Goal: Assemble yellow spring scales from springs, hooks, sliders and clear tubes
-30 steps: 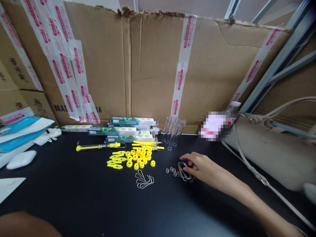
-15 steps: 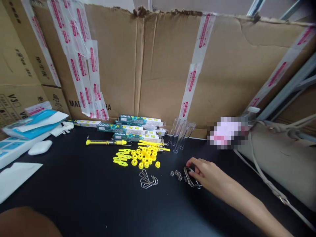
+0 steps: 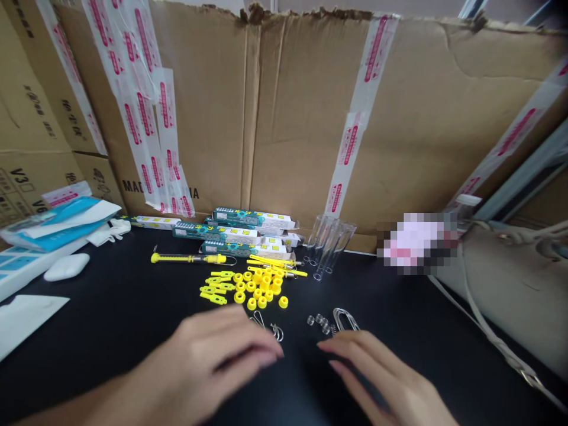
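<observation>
My left hand (image 3: 222, 355), slightly blurred, is above the black tabletop in front of a small bunch of bent wire hooks (image 3: 277, 332), partly covering them. Its fingers curve loosely, thumb tip close to the index tip, and nothing shows in them. Facing it, my right hand (image 3: 377, 373) has thumb and forefinger apart with nothing between. Just beyond its knuckles lie larger wire loops (image 3: 344, 316), partly hidden by the hand. Small coil springs (image 3: 320, 322) sit left of these loops. Yellow ring-shaped caps (image 3: 261, 287) and flat yellow tabs (image 3: 217, 287) lie behind my left hand.
Clear tubes (image 3: 331, 245) stand near the cardboard wall (image 3: 302, 118). Several small boxes (image 3: 239, 231) are stacked behind yellow rods (image 3: 275, 264) and an assembled yellow spring scale (image 3: 189, 258). A white case (image 3: 66, 267) lies left; a beige bag (image 3: 515, 296) stands right.
My right hand has let go of the wire loops and moved toward me. My left hand has come in from the lower left to the hooks.
</observation>
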The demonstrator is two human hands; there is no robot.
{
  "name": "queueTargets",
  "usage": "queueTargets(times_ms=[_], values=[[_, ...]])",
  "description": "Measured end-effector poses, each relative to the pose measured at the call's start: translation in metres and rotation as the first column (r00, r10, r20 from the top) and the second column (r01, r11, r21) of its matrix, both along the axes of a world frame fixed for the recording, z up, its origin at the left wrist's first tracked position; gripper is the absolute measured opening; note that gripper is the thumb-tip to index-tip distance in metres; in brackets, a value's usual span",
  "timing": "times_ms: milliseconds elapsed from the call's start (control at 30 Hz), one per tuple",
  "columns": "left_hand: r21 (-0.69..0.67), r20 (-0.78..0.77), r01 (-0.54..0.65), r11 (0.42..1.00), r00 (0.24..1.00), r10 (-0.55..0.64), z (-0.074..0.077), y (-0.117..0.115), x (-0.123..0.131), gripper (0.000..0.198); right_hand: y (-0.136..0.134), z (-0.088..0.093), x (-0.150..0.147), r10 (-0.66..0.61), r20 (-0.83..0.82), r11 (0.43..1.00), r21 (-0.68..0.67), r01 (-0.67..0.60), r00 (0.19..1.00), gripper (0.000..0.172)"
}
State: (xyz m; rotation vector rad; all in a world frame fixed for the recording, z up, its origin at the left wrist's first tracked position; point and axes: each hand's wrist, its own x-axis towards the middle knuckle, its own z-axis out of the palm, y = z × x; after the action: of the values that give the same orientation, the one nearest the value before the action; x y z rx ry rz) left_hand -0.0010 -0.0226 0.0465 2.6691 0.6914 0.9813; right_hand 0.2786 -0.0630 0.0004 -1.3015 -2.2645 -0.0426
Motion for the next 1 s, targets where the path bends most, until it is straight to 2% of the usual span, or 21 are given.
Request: queueTargets(times_ms=[67, 100, 167, 233, 267, 367, 500, 633, 767, 867, 1000], values=[[0.19, 0.062, -0.103, 0.976, 0.994, 0.093, 0.005, 0.034, -0.009, 0.016, 0.002, -0.005, -0.016, 0.112, 0.03, 0.993, 0.03, -0.113, 0.993, 0.03], [0.314, 0.012, -0.112, 0.943, 0.993, 0.114, 0.005, 0.051, -0.014, 0.019, 0.004, -0.007, -0.024, 0.135, 0.042, 0.989, 0.059, -0.137, 0.99, 0.033], [0.543, -0.148, -0.109, 0.833, 0.964, 0.222, 0.0, 0.082, -0.025, 0.024, 0.012, -0.008, -0.039, 0.164, 0.058, 0.98, 0.102, -0.17, 0.985, 0.035], [0.73, -0.214, -0.09, 0.678, 0.911, 0.351, -0.007, 0.107, -0.037, 0.033, 0.021, -0.008, -0.051, 0.19, 0.074, 0.968, 0.149, -0.2, 0.979, 0.034], [0.745, -0.221, -0.091, 0.661, 0.901, 0.372, -0.012, 0.117, -0.043, 0.033, 0.025, -0.008, -0.055, 0.206, 0.076, 0.962, 0.167, -0.217, 0.975, 0.032], [0.747, -0.216, -0.132, 0.652, 0.879, 0.425, -0.022, 0.132, -0.061, 0.037, 0.036, -0.007, -0.063, 0.243, 0.08, 0.954, 0.161, -0.253, 0.967, 0.023], [0.715, -0.214, -0.21, 0.667, 0.842, 0.494, -0.031, 0.134, -0.08, 0.029, 0.045, -0.001, -0.068, 0.302, 0.054, 0.942, 0.136, -0.307, 0.952, 0.013], [0.655, -0.247, -0.271, 0.705, 0.805, 0.539, -0.041, 0.137, -0.091, 0.028, 0.045, 0.002, -0.073, 0.386, -0.056, 0.884, 0.307, -0.352, 0.921, 0.009], [0.58, -0.278, -0.323, 0.747, 0.784, 0.555, -0.052, 0.144, -0.097, 0.042, 0.038, -0.005, -0.074, 0.346, -0.074, 0.861, 0.422, -0.285, 0.935, 0.013], [0.531, -0.298, -0.337, 0.778, 0.785, 0.543, -0.059, 0.149, -0.101, 0.045, 0.036, -0.009, -0.072, 0.306, -0.091, 0.866, 0.441, -0.237, 0.948, 0.015], [0.527, -0.274, -0.36, 0.77, 0.785, 0.555, -0.06, 0.15, -0.101, 0.044, 0.039, -0.01, -0.071, 0.338, -0.087, 0.859, 0.435, -0.27, 0.937, 0.011]])
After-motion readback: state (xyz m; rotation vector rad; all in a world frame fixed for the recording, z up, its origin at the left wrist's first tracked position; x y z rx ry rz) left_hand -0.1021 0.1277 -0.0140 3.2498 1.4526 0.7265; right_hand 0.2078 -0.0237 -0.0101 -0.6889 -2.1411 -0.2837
